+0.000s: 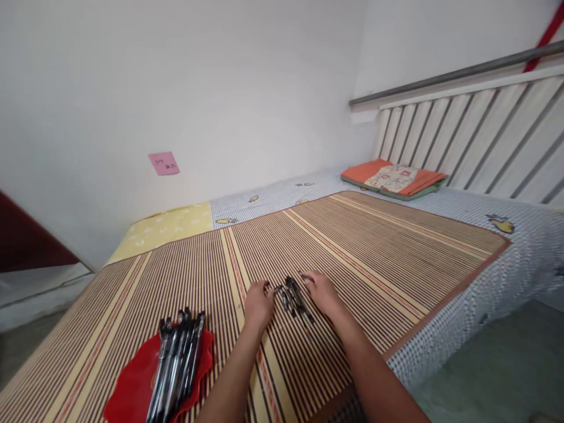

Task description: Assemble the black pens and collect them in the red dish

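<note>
Both my hands rest low over the striped mat (264,247), on either side of a small loose pile of dark, slender pen parts (297,299). My left hand (259,302) is at the pile's left edge with curled fingers; a small dark piece shows by its fingertips. On the far right side of the pile, my right hand (324,292) has its thumb and finger pinched together around a small dark tip that is too small to name. To the left, black-capped clear pens (176,364) lie bundled on a red scalloped plate (132,382).
The mat covers a bed with a checked sheet (273,191) and a yellow end (171,226). A folded orange cloth (394,178) lies at the far right by the white slatted headboard (467,135). A pink note (164,163) is stuck to the wall.
</note>
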`<state>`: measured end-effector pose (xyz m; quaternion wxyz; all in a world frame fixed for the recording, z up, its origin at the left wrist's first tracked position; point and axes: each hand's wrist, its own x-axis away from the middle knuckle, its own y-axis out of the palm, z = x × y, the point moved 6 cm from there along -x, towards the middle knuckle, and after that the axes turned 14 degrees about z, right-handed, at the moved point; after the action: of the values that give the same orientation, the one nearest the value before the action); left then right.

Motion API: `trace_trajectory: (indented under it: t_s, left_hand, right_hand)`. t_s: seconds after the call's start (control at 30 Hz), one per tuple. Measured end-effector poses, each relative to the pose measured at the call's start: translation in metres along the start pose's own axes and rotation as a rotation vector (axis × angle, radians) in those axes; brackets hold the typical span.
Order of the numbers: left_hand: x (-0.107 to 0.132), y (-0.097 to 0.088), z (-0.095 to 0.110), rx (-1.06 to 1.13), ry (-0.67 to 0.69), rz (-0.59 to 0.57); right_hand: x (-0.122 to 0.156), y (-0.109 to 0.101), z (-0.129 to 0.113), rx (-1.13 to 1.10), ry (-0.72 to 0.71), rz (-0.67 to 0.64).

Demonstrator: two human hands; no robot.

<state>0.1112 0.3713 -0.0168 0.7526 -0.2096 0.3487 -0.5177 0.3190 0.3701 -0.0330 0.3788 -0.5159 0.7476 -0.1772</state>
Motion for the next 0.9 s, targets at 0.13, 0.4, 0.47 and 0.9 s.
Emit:
trace_trajectory:
  t_s: [0.13, 0.4, 0.47, 0.9]
  left_hand:
    - [-0.005, 0.016, 0.002, -0.108, 0.017, -0.059]
    - [0.031, -0.008, -0.019, -0.062, -0.076, -0.089]
    - [0.049, -0.016, -0.025, 0.024, -0.091, -0.092]
    - [0.086, -0.042, -0.041, 0.913, -0.575, 0.114]
  right_hand:
    - [-0.022, 0.016, 0.003, 0.086, 0.001, 0.0]
    - [-0.015, 0.04, -0.023, 0.038, -0.098, -0.121]
    - [-0.008, 0.037, -0.028, -0.001, -0.114, -0.14]
    - [0.037, -0.02, -0.036, 0.101, 0.053, -0.038]
